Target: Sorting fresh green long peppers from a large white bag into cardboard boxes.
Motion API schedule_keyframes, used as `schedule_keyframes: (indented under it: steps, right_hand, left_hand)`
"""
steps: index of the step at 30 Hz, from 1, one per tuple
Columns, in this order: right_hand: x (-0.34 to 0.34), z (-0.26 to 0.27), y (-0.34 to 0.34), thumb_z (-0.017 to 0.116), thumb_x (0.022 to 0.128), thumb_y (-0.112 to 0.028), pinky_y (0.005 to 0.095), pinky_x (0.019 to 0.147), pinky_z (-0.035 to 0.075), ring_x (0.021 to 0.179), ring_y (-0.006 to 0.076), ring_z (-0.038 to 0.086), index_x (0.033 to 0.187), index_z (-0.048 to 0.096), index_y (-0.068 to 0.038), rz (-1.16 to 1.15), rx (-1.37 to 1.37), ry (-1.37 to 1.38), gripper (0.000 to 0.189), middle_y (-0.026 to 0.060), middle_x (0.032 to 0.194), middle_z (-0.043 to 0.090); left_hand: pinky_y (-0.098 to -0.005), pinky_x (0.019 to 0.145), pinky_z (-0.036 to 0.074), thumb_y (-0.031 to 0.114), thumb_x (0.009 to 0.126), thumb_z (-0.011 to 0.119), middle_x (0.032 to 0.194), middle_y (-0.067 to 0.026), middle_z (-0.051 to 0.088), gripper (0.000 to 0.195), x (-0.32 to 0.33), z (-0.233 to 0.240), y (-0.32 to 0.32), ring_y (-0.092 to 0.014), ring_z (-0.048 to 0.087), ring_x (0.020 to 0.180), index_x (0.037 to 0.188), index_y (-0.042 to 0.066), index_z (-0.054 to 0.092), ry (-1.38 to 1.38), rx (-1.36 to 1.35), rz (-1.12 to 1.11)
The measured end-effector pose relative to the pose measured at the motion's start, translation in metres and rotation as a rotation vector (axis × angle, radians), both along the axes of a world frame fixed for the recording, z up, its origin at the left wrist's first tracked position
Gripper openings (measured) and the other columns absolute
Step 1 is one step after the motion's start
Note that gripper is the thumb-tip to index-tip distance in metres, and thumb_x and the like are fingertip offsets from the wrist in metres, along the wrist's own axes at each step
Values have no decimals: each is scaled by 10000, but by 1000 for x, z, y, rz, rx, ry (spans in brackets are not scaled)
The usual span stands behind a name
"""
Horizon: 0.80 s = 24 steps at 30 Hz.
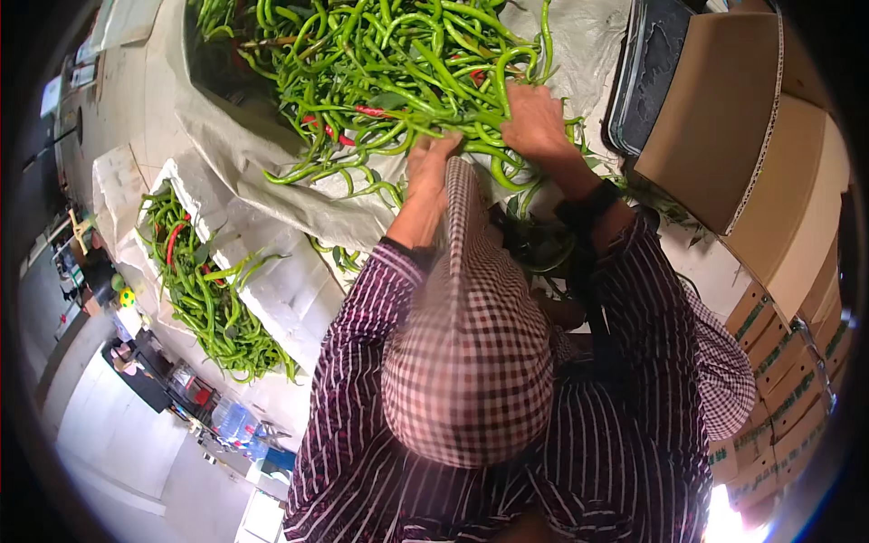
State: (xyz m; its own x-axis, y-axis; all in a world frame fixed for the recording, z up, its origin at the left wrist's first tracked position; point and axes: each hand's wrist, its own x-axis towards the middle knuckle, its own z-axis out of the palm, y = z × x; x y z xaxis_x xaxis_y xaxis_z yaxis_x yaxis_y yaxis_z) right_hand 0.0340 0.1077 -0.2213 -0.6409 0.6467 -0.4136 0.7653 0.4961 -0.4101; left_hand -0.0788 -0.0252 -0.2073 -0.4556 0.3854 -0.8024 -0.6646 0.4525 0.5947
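Note:
A large heap of long green chili peppers (407, 75), with a few red ones among them, lies before me on a pale woven plastic sheet (231, 163). My left hand (431, 159) is at the near edge of the heap; its fingertips are hidden among the peppers, so its grip is unclear. To its right, my right hand (538, 122) is curled around some green peppers, its fingers partly hidden. A checkered cloth cap (468, 353) with its brim fills the view below my hands, above striped sleeves (366, 319).
At left stands a white foam box (271, 292) holding more green and red peppers (210, 292). An open cardboard box (706, 108) and a dark, worn panel (645, 75) are at right. Stacked cartons (781, 387) stand at lower right. Water jugs (234, 421) sit at lower left.

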Motion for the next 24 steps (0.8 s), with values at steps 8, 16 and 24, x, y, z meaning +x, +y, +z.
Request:
schedule_keyframes:
  steps: [8, 16, 24]
  right_hand:
    - [-13, -25, 21, 624, 705, -174, 498, 818, 460, 942, 439, 589, 1157, 480, 9, 78, -183, 7, 508, 240, 947, 626]
    - [4, 29, 8, 567, 777, -199, 453, 918, 415, 1123, 403, 510, 1233, 466, 22, 38, -386, 406, 516, 261, 1172, 555]
    - [-19, 182, -13, 676, 743, -76, 410, 944, 415, 1114, 398, 472, 1338, 400, 20, 113, 46, 601, 663, 223, 1171, 508]
  left_hand:
    - [-371, 752, 566, 117, 865, 649, 1044, -113, 641, 323, 7, -71, 15, -222, 653, 900, 1140, -14, 543, -288, 333, 206]
    - [-276, 716, 525, 88, 803, 707, 975, -54, 636, 397, 13, 4, 23, -158, 626, 842, 1162, 29, 547, 70, 365, -33]
    - [-328, 879, 480, 144, 867, 650, 1066, -59, 596, 288, -17, 143, 59, -165, 561, 978, 1110, 17, 565, 105, 766, 169]
